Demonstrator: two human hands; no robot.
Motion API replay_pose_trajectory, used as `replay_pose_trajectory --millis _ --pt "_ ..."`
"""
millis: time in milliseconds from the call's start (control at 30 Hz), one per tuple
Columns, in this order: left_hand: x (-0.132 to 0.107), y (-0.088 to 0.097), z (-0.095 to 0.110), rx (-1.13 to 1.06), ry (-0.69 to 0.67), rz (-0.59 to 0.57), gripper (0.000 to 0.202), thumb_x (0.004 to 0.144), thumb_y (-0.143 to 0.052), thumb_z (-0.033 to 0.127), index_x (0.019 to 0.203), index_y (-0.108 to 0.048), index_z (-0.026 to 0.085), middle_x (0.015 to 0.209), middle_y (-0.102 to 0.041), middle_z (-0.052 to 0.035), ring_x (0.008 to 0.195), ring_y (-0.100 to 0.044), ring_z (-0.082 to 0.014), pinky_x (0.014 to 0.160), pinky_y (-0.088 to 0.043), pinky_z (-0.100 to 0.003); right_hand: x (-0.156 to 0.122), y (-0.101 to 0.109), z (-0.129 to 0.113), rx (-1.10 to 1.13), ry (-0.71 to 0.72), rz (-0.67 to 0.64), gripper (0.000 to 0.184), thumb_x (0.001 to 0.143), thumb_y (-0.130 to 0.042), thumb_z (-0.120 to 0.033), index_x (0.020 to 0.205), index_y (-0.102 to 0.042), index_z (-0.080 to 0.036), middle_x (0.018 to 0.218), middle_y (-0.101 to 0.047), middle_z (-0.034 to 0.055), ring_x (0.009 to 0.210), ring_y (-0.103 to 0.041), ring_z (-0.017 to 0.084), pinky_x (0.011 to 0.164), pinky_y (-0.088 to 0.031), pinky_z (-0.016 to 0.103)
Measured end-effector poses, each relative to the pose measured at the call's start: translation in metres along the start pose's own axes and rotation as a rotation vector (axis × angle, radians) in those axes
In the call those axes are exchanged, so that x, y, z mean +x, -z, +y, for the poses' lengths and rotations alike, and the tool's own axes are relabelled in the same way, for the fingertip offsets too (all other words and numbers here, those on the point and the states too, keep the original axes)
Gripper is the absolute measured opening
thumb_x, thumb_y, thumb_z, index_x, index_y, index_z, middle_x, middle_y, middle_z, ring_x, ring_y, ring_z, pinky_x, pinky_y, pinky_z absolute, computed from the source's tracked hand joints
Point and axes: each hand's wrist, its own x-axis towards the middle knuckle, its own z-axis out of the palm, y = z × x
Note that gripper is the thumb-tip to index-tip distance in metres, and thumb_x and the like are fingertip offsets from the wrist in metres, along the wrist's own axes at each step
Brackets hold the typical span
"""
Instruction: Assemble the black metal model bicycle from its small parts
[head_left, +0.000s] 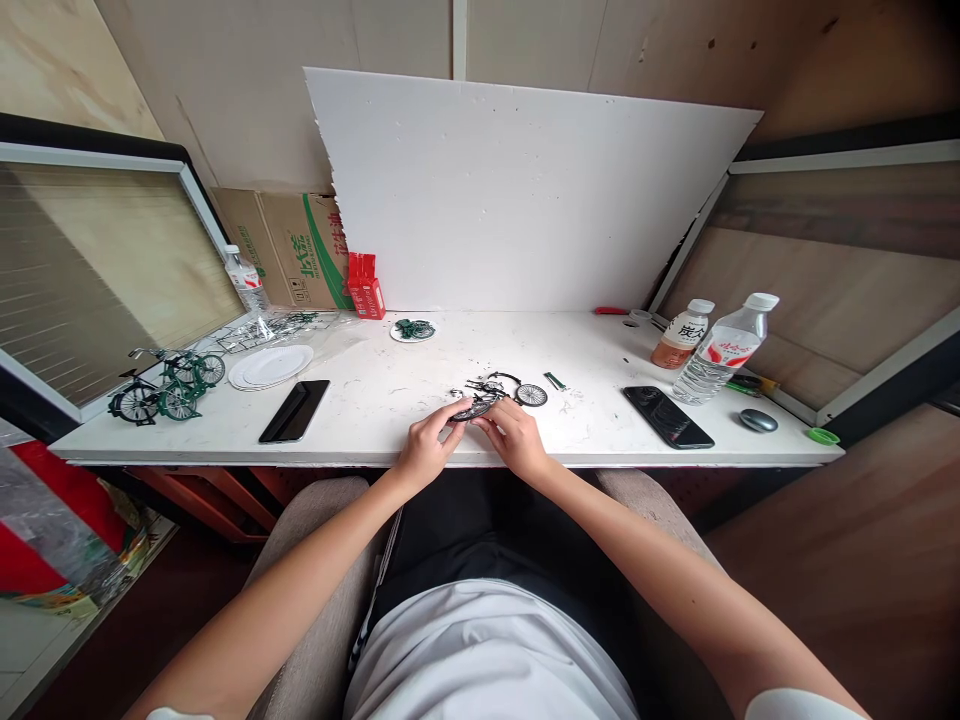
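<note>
Both my hands meet at the table's front edge around a small black toy bicycle wheel. The fingertips of my left hand pinch its left side, and my right hand grips its right side. My fingers cover part of the wheel, so I cannot tell if another piece is joined to it. Just beyond my hands lie loose black bicycle parts, among them a curved piece. Another spoked wheel lies flat to the right of them. Further right is a small green part.
Assembled toy bicycles stand at the left, near white plates and a phone. A small plate with green parts sits at the back. On the right are another phone, a water bottle, a brown drink bottle and a mouse.
</note>
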Motion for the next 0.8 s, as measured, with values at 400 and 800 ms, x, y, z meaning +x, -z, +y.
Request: replay_pose_trajectory --millis 400,800 --pt "0.0006 0.0002 -0.0005 0.008 -0.007 0.002 0.036 0.107 -0.057 0.023 0.142 -0.063 0.025 0.139 -0.073 -0.0082 0.129 -0.071 -0.0241 0.112 -0.06 -0.044 0.0008 0.0008 -0.003 -0.037 0.01 -0.031 0.013 0.109 -0.054 -0.024 0.107 -0.067 -0.024 0.09 -0.069 0.007 0.084 -0.061 0.023 0.072 -0.052 0.037" --pt "0.0016 -0.0001 -0.0005 0.007 0.008 0.01 0.034 0.108 -0.055 0.026 0.141 -0.063 0.025 0.137 -0.074 -0.0087 0.128 -0.071 -0.0241 0.111 -0.06 -0.044 0.003 0.0013 -0.0022 0.042 0.002 -0.023 0.013 0.109 -0.054 -0.026 0.106 -0.066 -0.023 0.088 -0.067 0.0066 0.084 -0.061 0.023 0.077 -0.052 0.038"
